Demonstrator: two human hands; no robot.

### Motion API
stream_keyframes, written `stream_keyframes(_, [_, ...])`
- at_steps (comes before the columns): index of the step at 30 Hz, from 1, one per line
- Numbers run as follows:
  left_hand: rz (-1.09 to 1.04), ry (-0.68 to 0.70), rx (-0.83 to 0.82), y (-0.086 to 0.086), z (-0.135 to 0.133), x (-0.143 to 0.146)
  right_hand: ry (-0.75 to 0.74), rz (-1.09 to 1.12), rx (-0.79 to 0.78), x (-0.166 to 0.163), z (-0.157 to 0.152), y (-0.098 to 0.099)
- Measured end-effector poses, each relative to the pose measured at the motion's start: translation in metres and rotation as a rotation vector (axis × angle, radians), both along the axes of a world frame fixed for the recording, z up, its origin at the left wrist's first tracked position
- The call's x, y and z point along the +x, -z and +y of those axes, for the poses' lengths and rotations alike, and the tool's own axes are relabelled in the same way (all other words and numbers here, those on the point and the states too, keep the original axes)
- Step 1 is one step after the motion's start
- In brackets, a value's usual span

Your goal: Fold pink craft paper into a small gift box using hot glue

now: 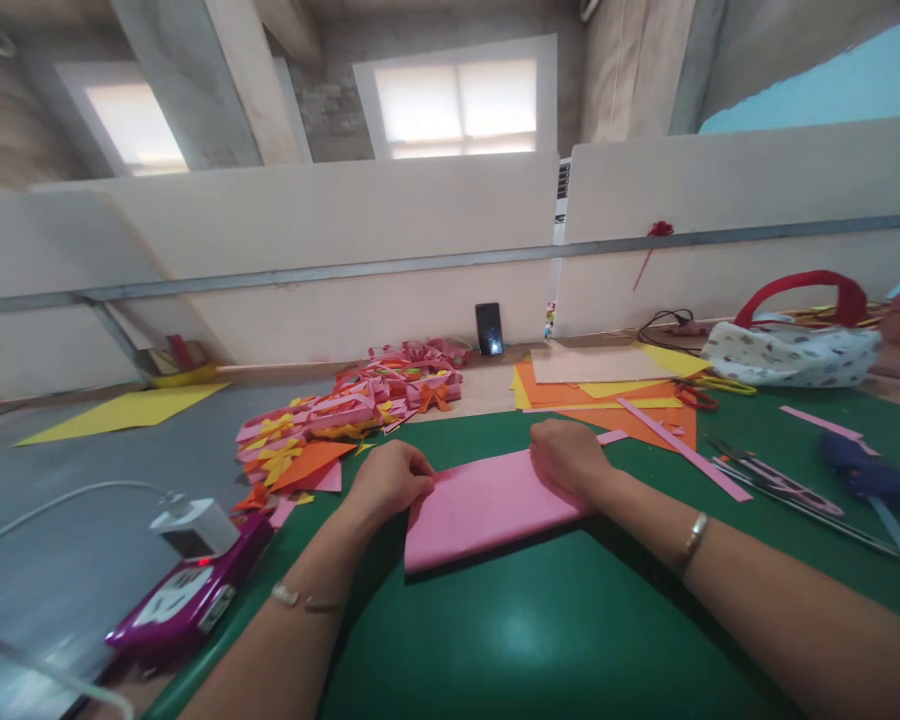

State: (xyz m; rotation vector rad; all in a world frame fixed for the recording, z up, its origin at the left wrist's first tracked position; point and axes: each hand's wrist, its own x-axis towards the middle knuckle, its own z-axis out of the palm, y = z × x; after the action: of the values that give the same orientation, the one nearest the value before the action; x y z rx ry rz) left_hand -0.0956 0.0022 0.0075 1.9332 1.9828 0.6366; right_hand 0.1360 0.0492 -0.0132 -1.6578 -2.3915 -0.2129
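Daylight pours through two blown-out white frosted windows (457, 100), leaving the scene bright and evenly lit. A soft glare patch sits on the glossy dark green cutting mat (525, 630). Wide-angle distortion bends the pale partition wall (345, 240); forearms at the lower edges look stretched and slightly soft.

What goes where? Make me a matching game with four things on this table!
Things: 1 pink paper; 2 phone; 3 purple gadget; 4 bag with red handles.
Places: A propped against the wall; B far right; C under the left hand and right hand; D near left, beside the green mat.
Pairs: 1-C, 2-A, 3-D, 4-B.
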Motion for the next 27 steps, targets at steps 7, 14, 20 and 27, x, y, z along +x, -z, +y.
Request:
stream_keyframes(7, [0.188, 0.031, 0.083, 0.004, 0.0, 0.002, -0.077, -0.134, 0.048, -0.005, -0.004, -0.002])
stream_keyframes(14, [0.326, 0.391, 0.231, 0.008, -0.008, 0.021, -0.11, -0.158, 0.07, -0.003, 0.0, 0.0])
stream_keyframes(20, [0.354, 0.445, 0.158, 0.01, -0.006, 0.03, -0.107, -0.143, 0.077, -0.003, -0.002, -0.002])
stream_keyframes(27, [0.349, 0.334, 0.181, 0.014, -0.009, 0.045, -0.094, -0.12, 0.049, -0.002, -0.001, 0.0])
